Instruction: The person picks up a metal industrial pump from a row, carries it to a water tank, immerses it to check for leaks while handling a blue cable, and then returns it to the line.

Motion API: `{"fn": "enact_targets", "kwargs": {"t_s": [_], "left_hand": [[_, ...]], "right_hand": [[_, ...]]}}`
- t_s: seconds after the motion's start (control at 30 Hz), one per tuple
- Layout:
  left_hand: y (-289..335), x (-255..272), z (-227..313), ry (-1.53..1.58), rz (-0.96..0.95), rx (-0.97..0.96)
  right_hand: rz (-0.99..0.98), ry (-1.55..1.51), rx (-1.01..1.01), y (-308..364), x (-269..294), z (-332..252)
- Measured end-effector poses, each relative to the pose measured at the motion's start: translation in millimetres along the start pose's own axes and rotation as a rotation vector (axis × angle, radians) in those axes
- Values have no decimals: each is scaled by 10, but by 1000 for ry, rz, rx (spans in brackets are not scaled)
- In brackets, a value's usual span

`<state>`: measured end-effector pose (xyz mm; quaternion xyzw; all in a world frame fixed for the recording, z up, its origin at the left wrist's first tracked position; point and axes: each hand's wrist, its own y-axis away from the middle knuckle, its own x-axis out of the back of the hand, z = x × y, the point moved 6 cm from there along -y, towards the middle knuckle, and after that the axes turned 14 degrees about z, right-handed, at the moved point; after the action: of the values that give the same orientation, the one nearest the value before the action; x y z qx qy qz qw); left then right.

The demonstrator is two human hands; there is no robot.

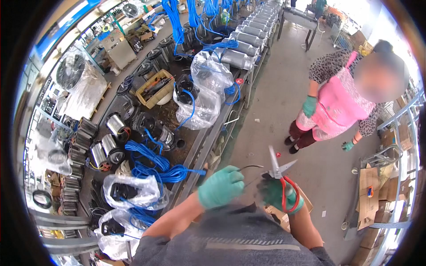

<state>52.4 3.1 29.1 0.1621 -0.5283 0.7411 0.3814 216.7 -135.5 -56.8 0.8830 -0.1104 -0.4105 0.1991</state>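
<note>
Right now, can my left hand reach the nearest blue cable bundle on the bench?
Probably yes: the blue cable bundle lies close to your left hand with nothing visibly blocking it, though that grip seems busy with a thin dark strip.

No words or numbers are coming through legibly. A small orange-and-blue patch (370, 191) is sitting on the cardboard (368, 210) at the right, and pale marks (167, 134) are showing on a black cylindrical motor (148, 124), all appearing too small to read.

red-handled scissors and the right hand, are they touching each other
Touching: the head view shows the red-handled scissors in the green-gloved right hand, their red handles against the glove.
</note>
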Motion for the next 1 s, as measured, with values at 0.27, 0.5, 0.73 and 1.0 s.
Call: {"fn": "enact_targets", "kwargs": {"t_s": [0.27,0.5,0.73,1.0], "left_hand": [[-1029,-328,-1470,64,-136,147],[-984,-529,-3230,212,328,1001],[-1676,-913,-4283,162,367,1265],[-1871,-951,-5428,180,1136,1568]], "right_hand": [[245,427,353,-1386,-362,-1458],[554,752,372,-2420,445,-2166],[387,983,516,-3935,956,-3305],[51,1280,674,-4889,829,-4755]]}}
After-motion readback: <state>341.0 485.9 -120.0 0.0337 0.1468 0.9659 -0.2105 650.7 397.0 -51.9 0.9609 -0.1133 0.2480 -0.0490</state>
